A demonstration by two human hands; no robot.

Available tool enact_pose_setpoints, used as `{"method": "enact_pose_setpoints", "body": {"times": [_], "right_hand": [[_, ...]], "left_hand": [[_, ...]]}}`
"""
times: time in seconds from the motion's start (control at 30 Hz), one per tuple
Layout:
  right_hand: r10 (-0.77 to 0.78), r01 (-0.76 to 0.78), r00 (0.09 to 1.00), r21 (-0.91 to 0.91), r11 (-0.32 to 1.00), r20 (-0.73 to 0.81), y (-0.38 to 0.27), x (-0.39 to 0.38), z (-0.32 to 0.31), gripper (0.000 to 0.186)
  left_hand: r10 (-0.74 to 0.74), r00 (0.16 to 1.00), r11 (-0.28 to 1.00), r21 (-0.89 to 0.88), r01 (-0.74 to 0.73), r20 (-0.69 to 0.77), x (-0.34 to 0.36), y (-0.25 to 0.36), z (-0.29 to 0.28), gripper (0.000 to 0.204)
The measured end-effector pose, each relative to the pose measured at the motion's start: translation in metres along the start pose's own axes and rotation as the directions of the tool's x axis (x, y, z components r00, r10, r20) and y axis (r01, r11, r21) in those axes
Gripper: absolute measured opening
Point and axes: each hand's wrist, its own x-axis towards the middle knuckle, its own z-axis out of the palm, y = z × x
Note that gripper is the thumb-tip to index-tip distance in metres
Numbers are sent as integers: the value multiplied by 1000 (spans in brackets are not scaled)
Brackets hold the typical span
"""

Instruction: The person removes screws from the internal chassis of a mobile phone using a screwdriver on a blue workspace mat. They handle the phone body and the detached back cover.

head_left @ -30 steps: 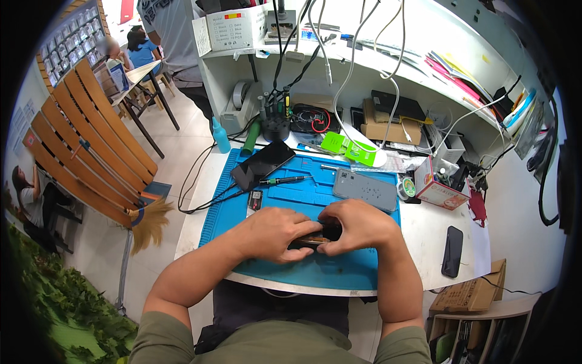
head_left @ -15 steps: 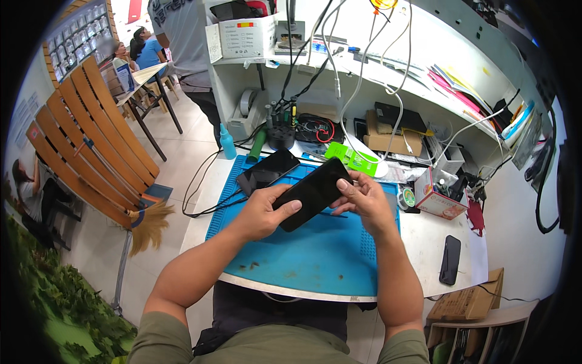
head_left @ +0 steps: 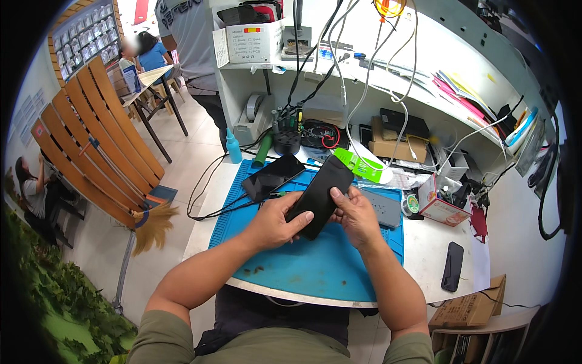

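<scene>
Between my two hands I hold a black smartphone (head_left: 321, 195), tilted above the blue work mat (head_left: 297, 267). My left hand (head_left: 274, 219) grips its lower left side, the thumb lying on the dark face. Along the right edge my right hand (head_left: 356, 217) pinches it with thumb and fingers; the fingers behind are hidden. Just past my left hand a second black phone (head_left: 273, 177) lies on the mat, with a black cable beside it. A flat grey device (head_left: 383, 207) rests on the mat to the right of my right hand.
Behind the mat stand a teal bottle (head_left: 233, 147), a round tool holder (head_left: 286, 141) and a bright green package (head_left: 364, 165). Cables (head_left: 370, 79) hang from the shelf. To the right are an open box (head_left: 445, 203) and another phone (head_left: 452, 267). A person (head_left: 194, 48) stands beyond the bench.
The held phone has turned more upright, and my right hand has moved down along its edge, its thumb now on the face. More of the grey device shows.
</scene>
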Motion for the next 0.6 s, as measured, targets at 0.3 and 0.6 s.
{"method": "enact_pose_setpoints", "body": {"times": [0.3, 0.6], "right_hand": [[25, -23, 999, -52, 998, 40, 5, -9, 25, 64], [-31, 32, 998, -9, 999, 54, -7, -13, 16, 58]], "left_hand": [[581, 802, 735, 514, -443, -139, 1, -25, 25, 52], [383, 862, 924, 149, -353, -332, 16, -13, -47, 84]]}}
